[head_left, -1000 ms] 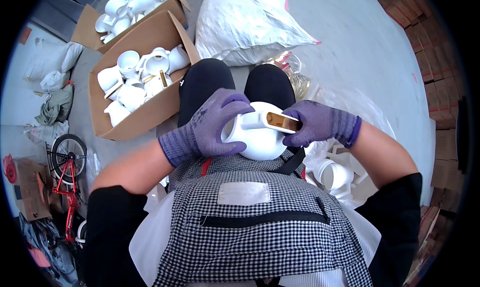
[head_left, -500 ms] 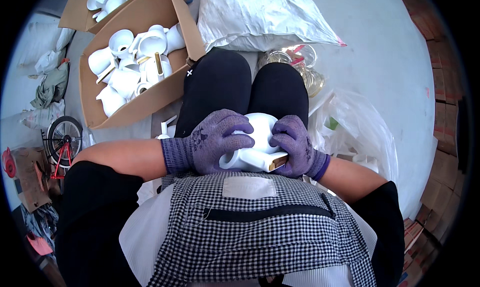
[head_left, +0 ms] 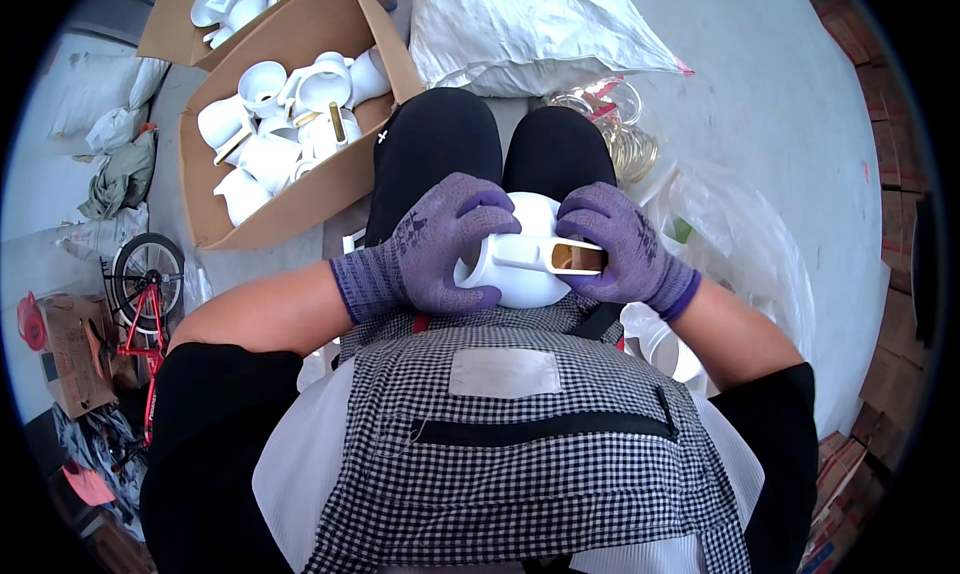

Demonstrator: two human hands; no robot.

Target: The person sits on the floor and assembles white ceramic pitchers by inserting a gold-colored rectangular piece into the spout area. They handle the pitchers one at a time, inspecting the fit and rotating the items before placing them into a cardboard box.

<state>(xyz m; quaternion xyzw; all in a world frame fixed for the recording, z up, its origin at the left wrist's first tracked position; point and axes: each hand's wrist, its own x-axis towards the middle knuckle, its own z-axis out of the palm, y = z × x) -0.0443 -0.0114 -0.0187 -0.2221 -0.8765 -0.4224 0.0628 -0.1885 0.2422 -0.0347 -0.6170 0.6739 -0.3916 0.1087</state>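
Head view: just beyond my apron [head_left: 600, 379], my left hand [head_left: 447, 244] grips the jug [head_left: 528, 291] at its mouth, my right hand [head_left: 628, 246] by the handle [head_left: 530, 252]. I seem to be steadying it, handle up; the next move calls for firm, even pressure.

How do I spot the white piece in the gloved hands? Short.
Start at the checked apron; above it in the image are the purple-gloved left hand and right hand. Between them is a rounded white vessel. Unlike the white pieces in the open cardboard box, it is held by both hands.
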